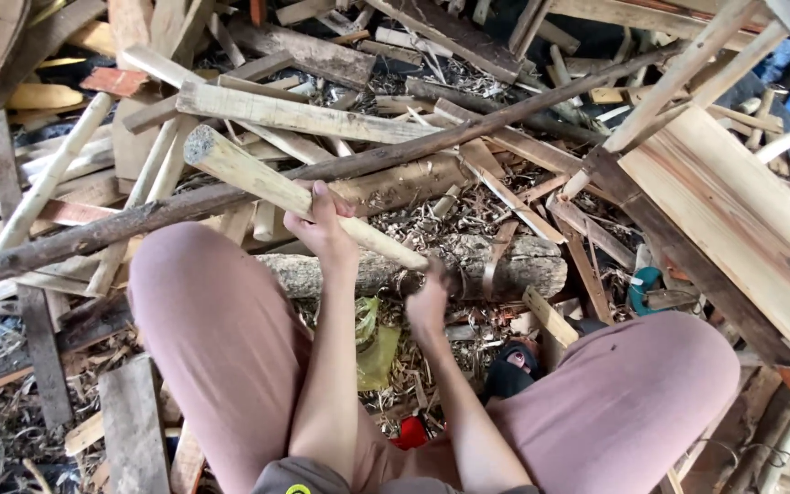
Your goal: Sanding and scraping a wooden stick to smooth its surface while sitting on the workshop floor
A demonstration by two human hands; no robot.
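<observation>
Two hands, left and right, are seen; one pale rounded stick, one bark-covered log and two knees are counted.

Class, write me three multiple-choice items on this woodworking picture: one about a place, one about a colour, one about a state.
1. Where does the lower end of the pale round stick rest?
A. on the log
B. on a knee
C. in a bucket

2. What colour are the trousers?
A. blue
B. dusty pink
C. black

3. How does the left hand meet the stick?
A. hovers above it
B. lies flat beside it
C. is closed around it

Answers: 1 A, the stick slants down onto the log lying across the shavings; 2 B, both thighs show pink cloth; 3 C, the fingers wrap the stick at mid-length, while the right hand is blurred at its lower end.
</observation>
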